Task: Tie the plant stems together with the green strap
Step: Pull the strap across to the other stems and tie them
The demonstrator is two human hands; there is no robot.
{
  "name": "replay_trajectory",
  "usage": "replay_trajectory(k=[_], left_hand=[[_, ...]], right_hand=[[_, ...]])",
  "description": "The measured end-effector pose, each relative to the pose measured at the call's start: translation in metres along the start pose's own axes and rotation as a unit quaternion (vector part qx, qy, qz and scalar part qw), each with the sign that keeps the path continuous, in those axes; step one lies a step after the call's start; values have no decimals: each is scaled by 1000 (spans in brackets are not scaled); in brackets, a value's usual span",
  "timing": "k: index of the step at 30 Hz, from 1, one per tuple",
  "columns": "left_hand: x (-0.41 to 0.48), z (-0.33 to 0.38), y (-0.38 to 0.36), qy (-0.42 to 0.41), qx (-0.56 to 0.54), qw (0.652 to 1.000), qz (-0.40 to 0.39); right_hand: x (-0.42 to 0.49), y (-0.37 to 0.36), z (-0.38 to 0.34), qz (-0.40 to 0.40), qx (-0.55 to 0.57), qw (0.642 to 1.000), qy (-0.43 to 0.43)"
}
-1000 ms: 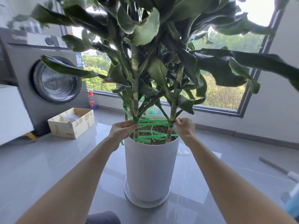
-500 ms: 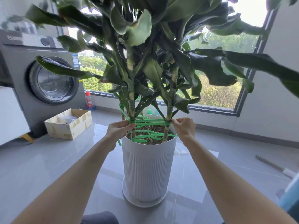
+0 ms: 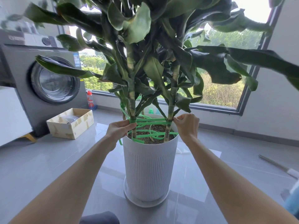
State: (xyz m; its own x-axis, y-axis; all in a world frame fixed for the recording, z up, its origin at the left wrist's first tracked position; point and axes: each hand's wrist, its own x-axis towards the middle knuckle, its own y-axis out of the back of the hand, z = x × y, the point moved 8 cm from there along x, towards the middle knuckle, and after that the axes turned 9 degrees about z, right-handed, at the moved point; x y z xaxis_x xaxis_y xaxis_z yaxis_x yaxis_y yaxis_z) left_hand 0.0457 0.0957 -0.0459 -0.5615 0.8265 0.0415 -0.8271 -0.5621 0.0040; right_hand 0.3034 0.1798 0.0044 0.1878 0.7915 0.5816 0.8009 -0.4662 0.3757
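A tall leafy plant grows in a white ribbed pot [image 3: 148, 167] on the floor. Two thick stems show at the front, a left stem [image 3: 131, 101] and a right stem [image 3: 171, 102]. A green strap [image 3: 152, 123] runs between them in bands just above the soil, with loose loops lying on the soil and one end hanging over the pot's left rim. My left hand [image 3: 118, 129] pinches the strap where it wraps the left stem. My right hand [image 3: 186, 125] pinches the strap at the right stem.
A grey washing machine [image 3: 48, 81] stands at the left with an open cardboard box [image 3: 70, 122] before it. A red-capped bottle [image 3: 90, 101] sits by the window sill. A metal rod [image 3: 278, 165] lies on the floor at the right. A white saucer [image 3: 145, 201] is under the pot.
Both hands have stayed at the stems with the strap. The view has shifted slightly left and the strap bands look pulled tighter between the two stems.
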Motion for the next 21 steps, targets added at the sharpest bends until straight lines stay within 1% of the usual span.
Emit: replay_trajectory(k=[3, 5, 7, 14, 17, 21], left_hand=[[1, 0, 0, 1, -1, 1000, -4], [1, 0, -1, 0, -4, 1000, -6], [1, 0, 0, -1, -4, 1000, -6], [1, 0, -1, -3, -3, 1000, -10], [1, 0, -1, -6, -4, 1000, -10], [1, 1, 1, -4, -9, 1000, -7]], right_hand=[[4, 4, -1, 16, 11, 1000, -11], [6, 9, 4, 28, 55, 996, -60], [8, 7, 5, 8, 72, 994, -75], [8, 0, -3, -67, 34, 997, -8], [9, -2, -4, -91, 19, 996, 9], [12, -11, 1, -84, 2, 996, 5]])
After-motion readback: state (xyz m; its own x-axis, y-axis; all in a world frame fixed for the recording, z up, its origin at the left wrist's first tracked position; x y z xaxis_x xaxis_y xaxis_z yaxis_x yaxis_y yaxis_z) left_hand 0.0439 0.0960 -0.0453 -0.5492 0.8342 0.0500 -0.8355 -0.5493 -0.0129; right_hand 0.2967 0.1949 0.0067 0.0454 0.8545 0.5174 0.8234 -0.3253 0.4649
